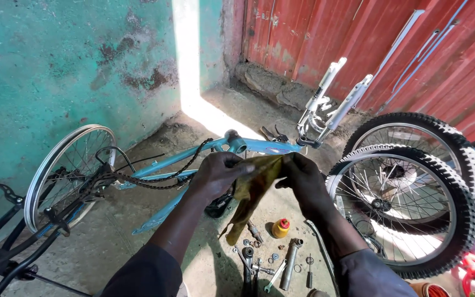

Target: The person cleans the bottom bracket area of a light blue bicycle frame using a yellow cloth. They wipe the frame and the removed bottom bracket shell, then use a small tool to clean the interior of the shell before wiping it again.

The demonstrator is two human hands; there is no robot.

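Inside the yellow rag [253,187], both hands' [215,176] grip hides something.

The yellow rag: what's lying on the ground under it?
Under the yellow rag lie a small yellow bottle, a metal tube, wrenches and washers. Anything wrapped inside the rag is hidden.

This is an open-air bicycle repair spot — a rough yard workshop set on a bare concrete floor [138,231]. A light-blue bicycle frame [193,157] lies stripped, its chain [155,179] hanging loose. Loose wheels [408,203] lean by a red corrugated metal wall [358,38], and bolts, spanners and a small yellow oil bottle [281,227] lie scattered below — beside a peeling turquoise wall [56,66].
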